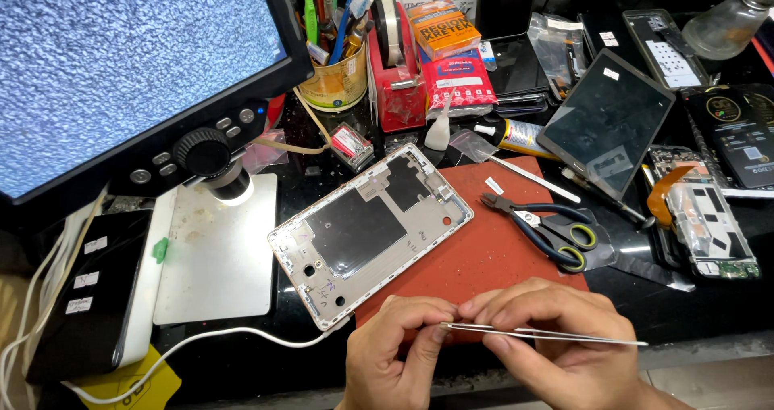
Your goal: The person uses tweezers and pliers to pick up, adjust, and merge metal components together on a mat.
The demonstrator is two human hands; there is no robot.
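Down at the bottom edge of the frame both hands are bunched together over a pair of thin metal tweezers, long and shiny, lying almost level with the pointed end sticking out toward the lower right. The left hand has thumb and forefinger pinched tight around the blunt end near the bottom centre, and the right hand is curled over the middle of the shaft, fingers closed narrow on it, so both are gripping the same tool. Can't tell if anything tiny is caught at the tips, too small to see. Just above the knuckles is a rust-red rubbery work mat with a matte, slightly grainy surface. Half on that mat, running diagonally toward centre left, lies an opened tablet back shell, pale silvery frame with dark flat panels inside and little round holes near its lower corner. To the right on the mat edge sit blue-handled cutters, jaws pointing left, next to scissor-like loops with yellow-green trim. Upper right there's a dark glass tablet screen, tilted, glossy. Upper left is filled by a microscope monitor showing grey static, with a black knob under it and a white flat stage plate below. A white cable snakes along the bottom left.
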